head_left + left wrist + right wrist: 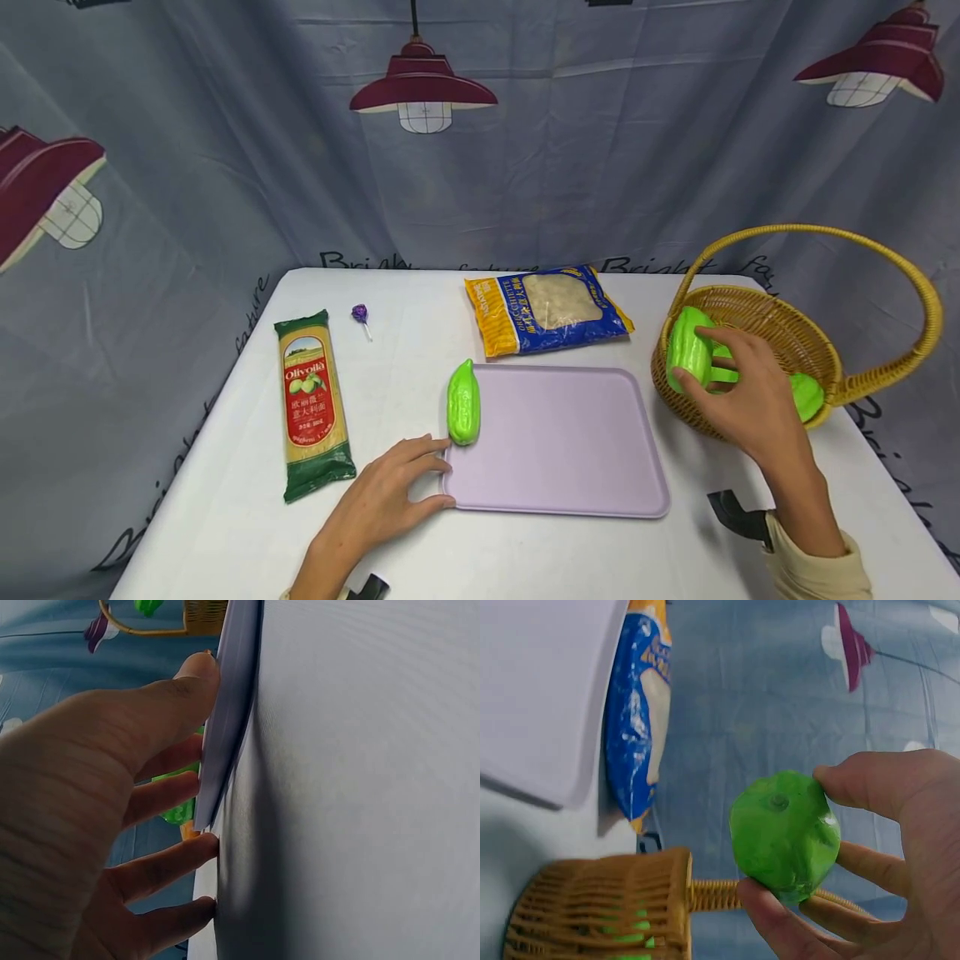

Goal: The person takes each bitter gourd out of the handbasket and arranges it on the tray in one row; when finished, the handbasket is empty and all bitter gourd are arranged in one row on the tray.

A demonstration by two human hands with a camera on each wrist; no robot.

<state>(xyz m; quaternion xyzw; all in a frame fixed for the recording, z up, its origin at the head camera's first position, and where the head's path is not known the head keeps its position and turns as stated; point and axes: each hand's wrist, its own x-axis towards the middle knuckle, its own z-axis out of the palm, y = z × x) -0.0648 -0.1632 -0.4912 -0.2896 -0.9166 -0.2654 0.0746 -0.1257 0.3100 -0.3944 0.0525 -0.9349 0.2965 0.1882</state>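
My right hand (pixel 750 392) holds a plump green ribbed gourd (pixel 690 348) between thumb and fingers, over the left side of a wicker basket (pixel 757 304). In the right wrist view the gourd's rounded end (pixel 784 832) faces the camera, with a small stem scar. At the near left corner of a lilac tray (pixel 562 442), my left hand (pixel 386 492) touches the rim, its thumb and fingers spread and slightly bent. A smaller, pointed green bitter melon (pixel 463 404) lies along the tray's left edge, just beyond those fingers.
More green produce (pixel 806 396) lies inside the basket, whose tall handle (pixel 930 308) arches over its right side. A blue and yellow pasta bag (pixel 551 310) lies behind the tray. Left of it are a wrapped lollipop (pixel 361 315) and a spaghetti packet (pixel 313 404).
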